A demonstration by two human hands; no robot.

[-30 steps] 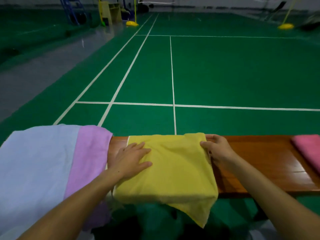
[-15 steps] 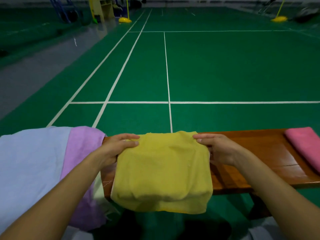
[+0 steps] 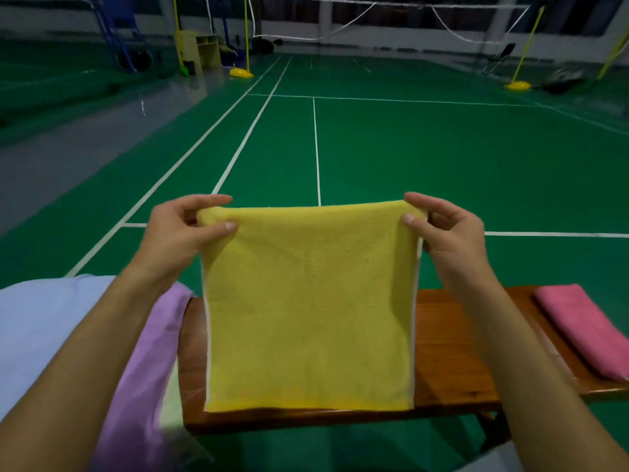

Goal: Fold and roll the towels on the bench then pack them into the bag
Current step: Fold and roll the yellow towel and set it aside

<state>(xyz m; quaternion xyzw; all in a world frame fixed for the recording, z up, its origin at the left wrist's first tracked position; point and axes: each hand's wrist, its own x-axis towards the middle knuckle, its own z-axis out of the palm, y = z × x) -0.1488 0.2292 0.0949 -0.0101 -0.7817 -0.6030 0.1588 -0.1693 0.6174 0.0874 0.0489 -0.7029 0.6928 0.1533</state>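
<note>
Yellow towel [image 3: 309, 301] is up off the counter [image 3: 452, 352], held by its two top corners and hanging flat toward the camera. Its bottom edge sits low in view, in front of the counter's near edge; can't tell if it touches the wood. Thin white borders run down both side edges.

Left hand [image 3: 180, 233] pinches the top-left corner: thumb on the near face, index finger over the top edge, remaining fingers curled behind. Right hand [image 3: 449, 229] pinches the top-right corner the same way, thumb on the near face, fingers wrapped over the edge. Both hands are level, with the top edge pulled roughly straight between them.

Pink towel [image 3: 585, 332] lies folded into a long strip on the right end of the counter, well apart from the yellow one. Purple towel [image 3: 149, 352] drapes over the left end of the counter, its lower part hanging past the near edge. Light blue towel [image 3: 44, 335] lies just beside it further left, edges touching or overlapping.

Green court floor [image 3: 408, 158] with white lines lies behind. Yellow net posts and a net stand at the far end.
</note>
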